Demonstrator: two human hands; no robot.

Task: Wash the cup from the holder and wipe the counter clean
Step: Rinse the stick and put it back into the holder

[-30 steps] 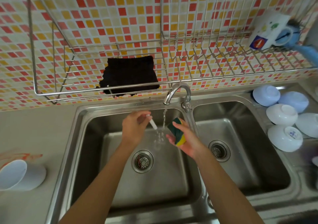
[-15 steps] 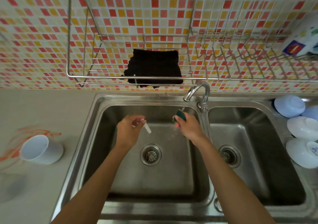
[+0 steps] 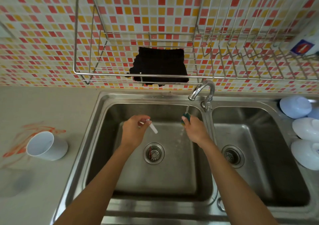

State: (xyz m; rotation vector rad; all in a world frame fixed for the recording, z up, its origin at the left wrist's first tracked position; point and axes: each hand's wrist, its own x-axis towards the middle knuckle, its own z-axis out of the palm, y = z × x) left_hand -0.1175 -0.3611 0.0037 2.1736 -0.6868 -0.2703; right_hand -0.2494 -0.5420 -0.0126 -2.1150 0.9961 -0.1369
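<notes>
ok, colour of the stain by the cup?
Orange-red streaks on the counter, head view.

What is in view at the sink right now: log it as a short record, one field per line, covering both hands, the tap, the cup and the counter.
left hand: left hand pinches a small white stick over the left basin
right hand: right hand grips a green and yellow sponge under the stream
tap: faucet running, water falling onto the sponge
cup: white cup on its side on the counter, left of the sink
counter: orange smears around the cup
rack: black cloth on the wire rack
</notes>
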